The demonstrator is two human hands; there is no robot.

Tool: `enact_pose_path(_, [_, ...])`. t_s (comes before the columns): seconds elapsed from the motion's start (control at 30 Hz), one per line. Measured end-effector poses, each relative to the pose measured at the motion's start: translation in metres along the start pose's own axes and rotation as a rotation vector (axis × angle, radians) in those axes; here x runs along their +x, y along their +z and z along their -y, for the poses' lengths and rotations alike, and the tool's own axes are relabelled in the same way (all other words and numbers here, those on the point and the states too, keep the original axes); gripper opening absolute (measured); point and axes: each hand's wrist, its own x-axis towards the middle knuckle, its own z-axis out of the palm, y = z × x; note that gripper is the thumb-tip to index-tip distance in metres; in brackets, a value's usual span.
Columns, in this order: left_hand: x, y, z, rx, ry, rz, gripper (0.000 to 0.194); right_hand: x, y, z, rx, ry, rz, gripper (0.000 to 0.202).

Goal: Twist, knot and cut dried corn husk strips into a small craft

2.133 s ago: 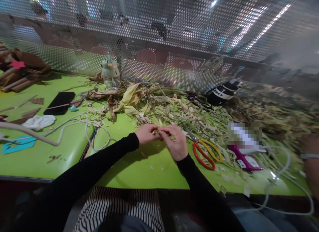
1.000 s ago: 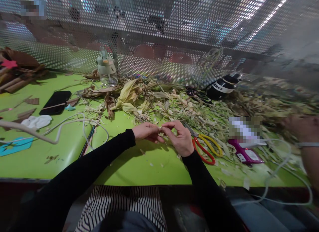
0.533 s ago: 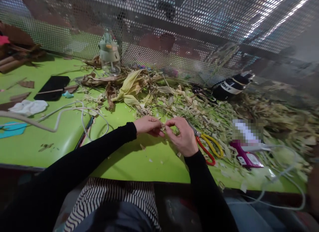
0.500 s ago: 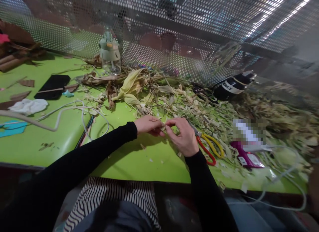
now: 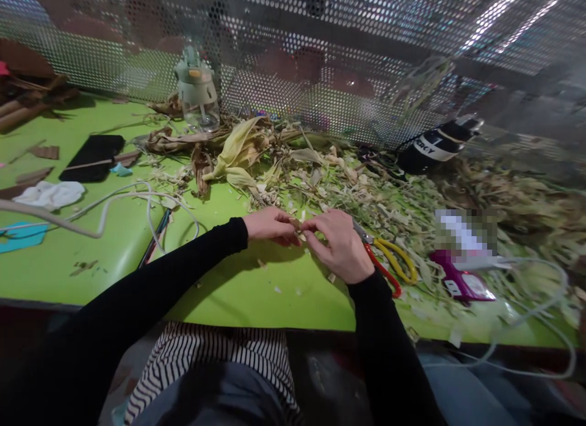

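From where I stand, the thing in hand is a small pale piece, held up over the near middle of the table, so small and so covered by fingers that I can't make out its shape. The left hand and the right hand come at it from nine and three o'clock, tips almost meeting, each pinching it between thumb and fingers; the left's underside is hidden from me.

For work this fine, I'd let one hand be the anchor and the other do the shifting, with a light pinch, since so slight a piece looks easy to crush or tear. Keeping both wrists low over the bare green table should steady it.

Outward from there, scissors lie just past three o'clock, close by the right hand, so that elbow shouldn't swing wide. Dry scraps sweep from eleven round to three; anything dropped that way would be hard to pick out. A yellow husk rests at eleven, a clear bottle stands beyond it, and a phone lies towards ten.
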Motion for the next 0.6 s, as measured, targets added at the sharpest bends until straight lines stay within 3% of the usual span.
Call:
enact_pose_path(0.23, [0.005,-0.011,0.009,0.06,0.058,0.1,0.02,0.0,0.0,0.0,0.002,0.026,0.042,0.013])
enact_pose_path(0.43, [0.009,-0.011,0.014,0.134,0.046,0.111,0.009,0.0,-0.002,0.001,-0.024,-0.01,0.163,0.015])
enact_pose_path(0.6, [0.009,-0.01,0.016,0.151,0.09,0.102,0.008,0.0,0.0,0.002,0.013,0.009,0.127,0.012])
